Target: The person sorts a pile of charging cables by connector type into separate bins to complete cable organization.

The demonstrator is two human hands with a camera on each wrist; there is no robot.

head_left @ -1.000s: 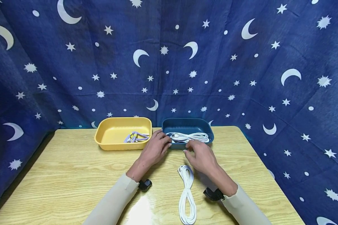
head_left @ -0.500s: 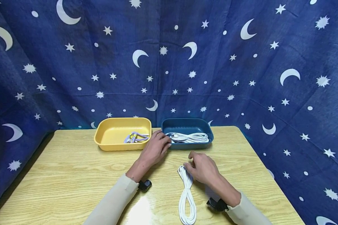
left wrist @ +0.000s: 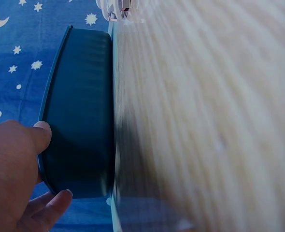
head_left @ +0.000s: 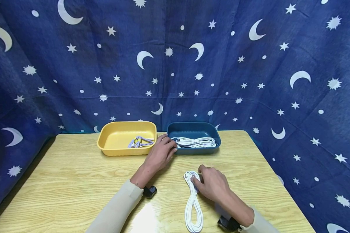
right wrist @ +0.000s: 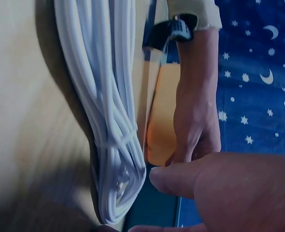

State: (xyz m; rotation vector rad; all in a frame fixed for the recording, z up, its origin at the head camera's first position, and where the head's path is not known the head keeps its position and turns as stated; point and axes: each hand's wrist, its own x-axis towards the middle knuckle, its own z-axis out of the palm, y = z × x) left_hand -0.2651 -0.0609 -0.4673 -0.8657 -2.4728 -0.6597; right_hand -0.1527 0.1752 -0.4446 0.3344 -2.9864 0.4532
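Note:
A bundled white cable [head_left: 193, 202] lies lengthwise on the wooden table [head_left: 75, 181] in front of me. My right hand [head_left: 211, 183] is at its far end, fingers curled over the top loop with the thumb raised. In the right wrist view the thumb [right wrist: 191, 179] sits right beside the tied loop [right wrist: 116, 145]. My left hand [head_left: 162, 151] holds the left front corner of the blue tray [head_left: 192, 125], which contains another white cable [head_left: 196, 142]. From the left wrist its fingers [left wrist: 40, 137] press against the blue tray wall [left wrist: 79, 111].
A yellow tray [head_left: 116, 150] with a pale purple cable [head_left: 140, 141] stands left of the blue one, at the table's back edge. A dark blue star-and-moon cloth [head_left: 175, 64] hangs behind and at both sides. Bare wood stretches left of my arms.
My right hand drew back from the blue tray to the far end of the cable on the table and closed over it. The left hand and both trays stayed put.

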